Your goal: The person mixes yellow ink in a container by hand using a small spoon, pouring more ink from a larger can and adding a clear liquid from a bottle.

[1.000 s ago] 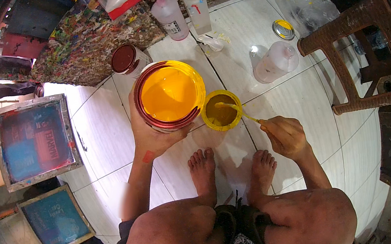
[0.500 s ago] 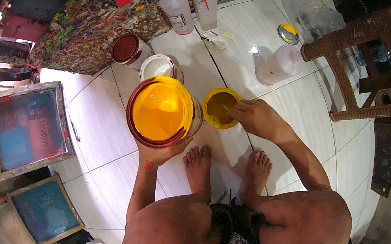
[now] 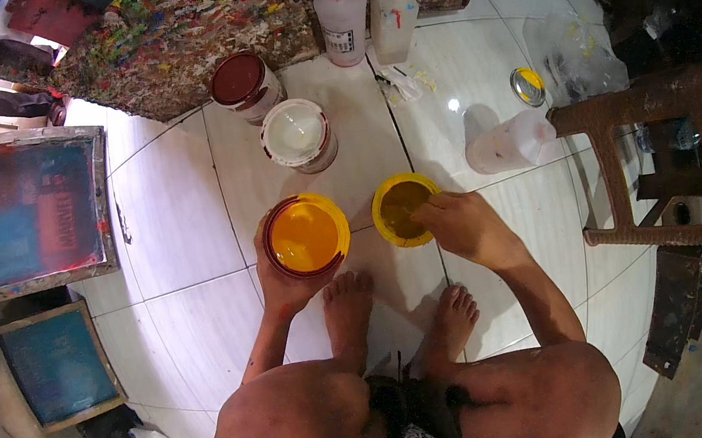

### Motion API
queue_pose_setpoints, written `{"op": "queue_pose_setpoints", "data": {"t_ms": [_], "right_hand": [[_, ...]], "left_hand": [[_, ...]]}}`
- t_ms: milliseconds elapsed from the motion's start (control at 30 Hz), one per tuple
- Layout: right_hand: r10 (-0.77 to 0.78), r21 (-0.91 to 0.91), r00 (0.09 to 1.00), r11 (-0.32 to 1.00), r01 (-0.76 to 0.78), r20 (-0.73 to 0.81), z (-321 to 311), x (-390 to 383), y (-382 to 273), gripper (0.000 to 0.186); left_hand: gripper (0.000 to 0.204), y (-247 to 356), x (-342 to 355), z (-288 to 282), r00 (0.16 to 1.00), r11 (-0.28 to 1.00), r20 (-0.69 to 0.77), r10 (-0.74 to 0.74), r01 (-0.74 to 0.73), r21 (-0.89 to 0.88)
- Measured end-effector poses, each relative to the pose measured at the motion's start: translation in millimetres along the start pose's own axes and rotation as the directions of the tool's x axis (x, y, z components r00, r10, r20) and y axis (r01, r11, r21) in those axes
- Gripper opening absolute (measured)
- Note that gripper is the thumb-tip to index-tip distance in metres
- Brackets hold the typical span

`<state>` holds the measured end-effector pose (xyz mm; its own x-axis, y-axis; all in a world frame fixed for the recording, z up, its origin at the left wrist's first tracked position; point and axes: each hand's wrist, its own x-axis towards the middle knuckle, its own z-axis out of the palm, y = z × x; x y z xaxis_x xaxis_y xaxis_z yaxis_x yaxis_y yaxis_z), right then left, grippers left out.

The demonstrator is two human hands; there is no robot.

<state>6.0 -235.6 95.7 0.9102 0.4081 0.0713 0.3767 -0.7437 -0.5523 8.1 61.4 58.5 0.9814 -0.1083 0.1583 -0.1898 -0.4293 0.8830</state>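
My left hand [image 3: 294, 290] is wrapped round the side of a paint can [image 3: 304, 236] with bright yellow paint in it and a dark red and yellow-smeared rim. To its right stands a smaller yellow-rimmed tub [image 3: 389, 233] holding a dull brownish-yellow liquid. My right hand [image 3: 461, 224] is closed at this tub's right edge, with pinched fingertips reaching over its mouth. What those fingertips grip is hidden. Just beyond the paint can is an uncovered white tub [image 3: 297, 136], and behind that sits a can with a dark red lid [image 3: 240, 80].
Two plastic bottles [image 3: 342, 25] stand by a paint-spattered block [image 3: 194, 40]. To the right are another bottle [image 3: 511, 143], a yellow-smeared lid [image 3: 528, 86], a clear plastic bag [image 3: 583, 64] and a brown stool [image 3: 582, 166]. Framed screens [image 3: 38, 211] lie at left. My bare feet [image 3: 351, 316] are nearby.
The yellow paint can in my left hand has gone down, away from my head, and looks smaller. My right hand stays at the yellow-rimmed tub. The whole view has shifted slightly.
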Motion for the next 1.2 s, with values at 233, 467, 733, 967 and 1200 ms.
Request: {"op": "queue_pose_setpoints", "data": {"t_ms": [233,467,733,967,1200], "right_hand": [[0.214,-0.015,0.963,0.975,-0.220,-0.166,-54.2,16.1,-14.1,0.024],[0.420,0.180,0.710,0.903,-0.391,-0.565,-116.9,-15.3,97.9,0.019],[0.880,-0.221,0.451,0.415,-0.882,-0.148,-90.5,19.5,330.4,0.086],[0.863,-0.195,0.326,0.269,-0.943,-0.386,-51.0,21.8,351.6,0.109],[0.599,-0.008,0.525,0.654,-0.756,-0.605,-67.6,2.8,320.1,0.087]], "left_hand": [[0.109,-18.2,-2.7,23.9,0.993,0.992,0.019,-0.119,0.118,0.052],[0.109,-32.8,-12.1,34.3,0.970,0.968,-0.034,-0.240,0.242,0.072],[0.110,-29.7,-12.4,52.6,0.968,0.963,-0.006,-0.250,0.249,0.101],[0.109,-40.1,-11.8,60.1,0.977,0.976,-0.048,-0.207,0.210,0.056],[0.104,-34.7,-1.4,69.0,0.982,0.975,-0.078,-0.169,0.179,0.132]]}}
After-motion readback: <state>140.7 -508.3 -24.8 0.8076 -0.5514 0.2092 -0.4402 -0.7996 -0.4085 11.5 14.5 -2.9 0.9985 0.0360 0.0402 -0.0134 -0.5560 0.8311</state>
